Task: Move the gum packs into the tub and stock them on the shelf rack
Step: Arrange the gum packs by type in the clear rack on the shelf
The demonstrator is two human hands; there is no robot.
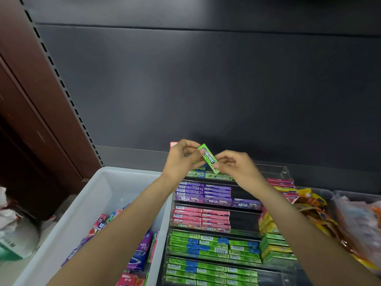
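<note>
A green Doublemint gum pack (208,157) is held up between both hands above the top tier of the clear shelf rack (286,172). My left hand (181,159) pinches its upper end and my right hand (237,166) pinches its lower end. The rack's tiers hold rows of green packs (210,175), purple packs (206,193), pink packs (202,217) and more green packs (214,246). To the left stands a white tub (97,195) with loose mixed gum packs (140,252) on its bottom, partly hidden by my left forearm.
A dark back panel (206,79) rises behind the rack. Yellow and orange snack bags (315,205) and a clear bag (358,219) lie to the right. Stacked yellow and green boxes (270,234) sit beside the rack. Crumpled packaging (12,234) lies at the far left.
</note>
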